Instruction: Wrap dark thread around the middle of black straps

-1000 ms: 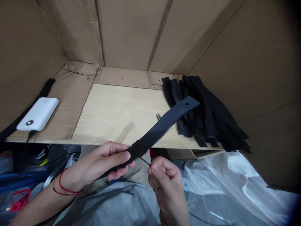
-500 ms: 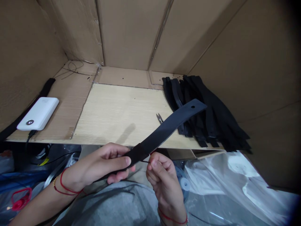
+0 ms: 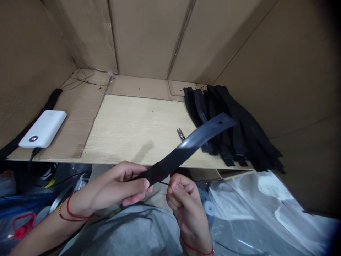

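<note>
My left hand (image 3: 128, 185) grips a long black strap (image 3: 186, 148), its thumb pressed on top near a darker wrapped band (image 3: 157, 172). The strap slants up to the right and ends in a flat tip with a small hole. My right hand (image 3: 188, 204) is closed in a pinch on a thin black cord (image 3: 164, 183) that runs out from beside the wrapped band. Small thread snips (image 3: 181, 134) lie on the board behind the strap, partly covered by it. A pile of similar black straps (image 3: 229, 131) rests at the right.
A white power bank (image 3: 44, 128) with a black cable sits on cardboard at the left, beside a black strip (image 3: 52, 101). Loose dark thread (image 3: 84, 76) lies at the back left corner. Cardboard walls (image 3: 149, 39) enclose the bench. Clear plastic bags (image 3: 253, 213) are below right.
The strap has turned slightly, so light now glints along its upper face. Both hands have barely moved and keep their holds.
</note>
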Demonstrator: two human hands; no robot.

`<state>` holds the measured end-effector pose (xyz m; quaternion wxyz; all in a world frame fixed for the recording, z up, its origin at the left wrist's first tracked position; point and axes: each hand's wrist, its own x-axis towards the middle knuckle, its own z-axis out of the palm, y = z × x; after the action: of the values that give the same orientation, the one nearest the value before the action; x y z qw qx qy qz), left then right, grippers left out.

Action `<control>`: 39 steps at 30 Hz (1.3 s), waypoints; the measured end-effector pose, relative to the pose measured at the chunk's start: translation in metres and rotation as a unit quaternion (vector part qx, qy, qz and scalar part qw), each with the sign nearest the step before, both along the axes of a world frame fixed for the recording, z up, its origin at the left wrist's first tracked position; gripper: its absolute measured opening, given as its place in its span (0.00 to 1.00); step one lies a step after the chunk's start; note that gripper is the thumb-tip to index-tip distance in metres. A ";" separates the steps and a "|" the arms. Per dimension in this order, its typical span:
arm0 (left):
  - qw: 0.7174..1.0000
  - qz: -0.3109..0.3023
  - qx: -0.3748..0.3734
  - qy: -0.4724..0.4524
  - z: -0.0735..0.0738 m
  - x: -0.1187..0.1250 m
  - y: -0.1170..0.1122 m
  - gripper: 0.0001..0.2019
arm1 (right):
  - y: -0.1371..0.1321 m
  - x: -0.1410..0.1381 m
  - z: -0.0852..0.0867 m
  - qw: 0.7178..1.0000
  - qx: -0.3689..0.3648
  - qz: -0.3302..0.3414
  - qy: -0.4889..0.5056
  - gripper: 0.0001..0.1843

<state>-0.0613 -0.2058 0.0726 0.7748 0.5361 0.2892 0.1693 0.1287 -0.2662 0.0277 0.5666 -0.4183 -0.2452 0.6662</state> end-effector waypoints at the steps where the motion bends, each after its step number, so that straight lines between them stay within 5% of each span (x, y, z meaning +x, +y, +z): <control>1: 1.000 0.001 0.002 0.001 0.000 0.000 0.000 0.15 | 0.000 0.000 0.000 1.000 0.000 0.000 0.001 0.21; 25: 1.000 -0.022 0.015 0.011 -0.005 0.001 0.001 0.17 | 0.002 0.002 -0.006 1.000 0.004 -0.003 0.026 0.21; 39: 0.999 0.028 -0.005 0.016 -0.012 0.007 -0.002 0.20 | 0.000 0.000 -0.005 0.999 0.030 -0.014 0.010 0.17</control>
<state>-0.0539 -0.2076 0.0611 0.7677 0.5263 0.3173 0.1812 0.1283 -0.2665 0.0228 0.5905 -0.3982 -0.2537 0.6545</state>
